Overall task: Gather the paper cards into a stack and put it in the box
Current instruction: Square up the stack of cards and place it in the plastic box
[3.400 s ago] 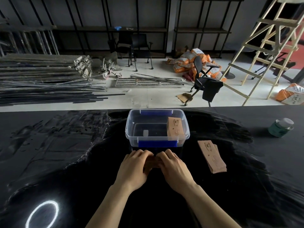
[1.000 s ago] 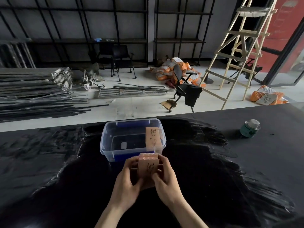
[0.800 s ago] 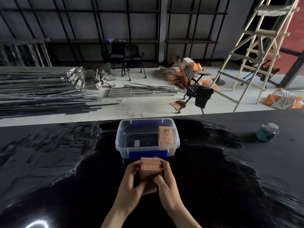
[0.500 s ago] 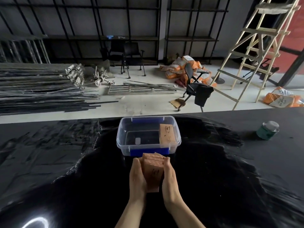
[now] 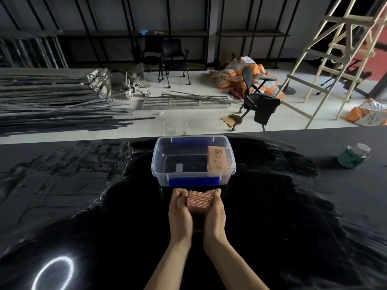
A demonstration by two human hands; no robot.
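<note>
A stack of brown paper cards is pressed between my two palms, its far edges showing as thin stripes. My left hand grips its left side and my right hand its right side, just in front of the box. The clear plastic box with blue clips stands on the black table. Another stack of brown cards leans against the box's right inner wall. The lower part of the held stack is hidden by my hands.
A green jar with a pale lid stands on the table at the far right. The table top is glossy black with a ring-light reflection at the near left. Beyond the far edge lie metal bars, chairs and a ladder.
The loose cards seen on the right of the table are now in my hands. Over the last second I turned the stack and squared it between both palms, close to the box's near wall.
</note>
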